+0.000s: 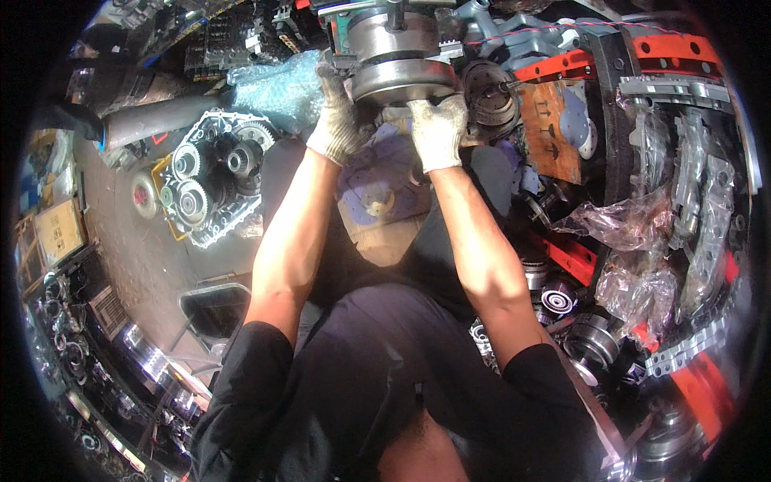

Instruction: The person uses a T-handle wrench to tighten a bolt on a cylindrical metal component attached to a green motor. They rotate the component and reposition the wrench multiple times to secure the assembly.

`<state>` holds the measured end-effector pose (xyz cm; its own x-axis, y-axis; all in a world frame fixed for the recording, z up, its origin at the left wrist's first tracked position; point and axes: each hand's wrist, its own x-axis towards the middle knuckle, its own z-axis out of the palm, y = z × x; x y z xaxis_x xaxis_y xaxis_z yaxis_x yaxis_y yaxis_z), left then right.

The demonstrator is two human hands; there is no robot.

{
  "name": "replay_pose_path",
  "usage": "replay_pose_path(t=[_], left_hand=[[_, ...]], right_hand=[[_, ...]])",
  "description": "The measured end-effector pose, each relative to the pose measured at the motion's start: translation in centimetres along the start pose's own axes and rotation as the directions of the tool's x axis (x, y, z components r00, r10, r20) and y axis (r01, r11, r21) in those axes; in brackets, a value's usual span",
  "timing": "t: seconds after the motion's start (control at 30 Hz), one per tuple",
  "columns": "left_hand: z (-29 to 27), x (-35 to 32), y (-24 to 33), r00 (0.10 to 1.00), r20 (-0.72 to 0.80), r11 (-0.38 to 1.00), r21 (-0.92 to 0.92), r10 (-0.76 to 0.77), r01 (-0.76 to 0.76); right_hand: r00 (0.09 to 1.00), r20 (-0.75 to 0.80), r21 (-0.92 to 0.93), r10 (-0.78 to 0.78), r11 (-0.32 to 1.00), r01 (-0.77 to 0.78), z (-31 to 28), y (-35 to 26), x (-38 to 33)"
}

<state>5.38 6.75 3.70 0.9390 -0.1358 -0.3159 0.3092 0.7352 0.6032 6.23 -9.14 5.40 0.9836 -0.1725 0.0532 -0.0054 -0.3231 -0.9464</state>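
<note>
Ahead of me, at the top of the view, a shiny round metal drum (404,79) with a wide lower rim sits below a vertical shaft. My right hand (440,132), in a whitish knit glove, is curled against the drum's near right edge. Beside the drum's left side, my left hand (336,119), gloved likewise, points upward with its fingers stretched out. Whether its palm touches the drum cannot be made out. Between my knees, below the drum, lie bluish-purple flat pieces (377,193) on a piece of cardboard (389,239).
An open gear housing (215,178) with several gears stands at left, near bubble wrap (281,90). Stacked round discs (490,95) and a brown cardboard piece (549,132) are at right. Farther right, plastic-wrapped metal parts (642,209) lie among red perforated beams (675,50).
</note>
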Motion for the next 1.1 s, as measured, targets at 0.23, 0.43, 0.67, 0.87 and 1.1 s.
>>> replay_pose_path(t=[0.23, 0.43, 0.67, 0.87, 1.1], left_hand=[[-2.0, 0.1, -0.9, 0.997, 0.069, 0.959, -0.281, -0.018, 0.037], [-2.0, 0.0, -0.9, 0.987, 0.155, 0.964, -0.266, 0.034, 0.009], [-0.8, -0.4, -0.3, 0.993, 0.117, 0.991, -0.133, 0.004, 0.012], [1.2, -1.3, 1.4, 0.997, 0.077, 0.999, 0.037, 0.027, -0.03], [2.2, -1.2, 3.0, 0.999, 0.032, 0.961, 0.275, 0.026, -0.033]], right_hand=[[0.999, 0.047, 0.158, -0.008, 0.987, 0.0, -0.1, -0.2, 0.0], [0.998, 0.062, 0.349, 0.021, 0.936, -0.042, 0.2, -0.4, 0.0], [0.978, 0.18, 0.516, 0.102, 0.837, -0.182, 0.0, -0.2, -0.2], [0.973, 0.16, 0.557, 0.168, 0.798, -0.229, 0.7, 0.8, -0.2], [0.917, 0.238, 0.537, 0.32, 0.744, -0.398, 0.6, 1.3, -0.7]])
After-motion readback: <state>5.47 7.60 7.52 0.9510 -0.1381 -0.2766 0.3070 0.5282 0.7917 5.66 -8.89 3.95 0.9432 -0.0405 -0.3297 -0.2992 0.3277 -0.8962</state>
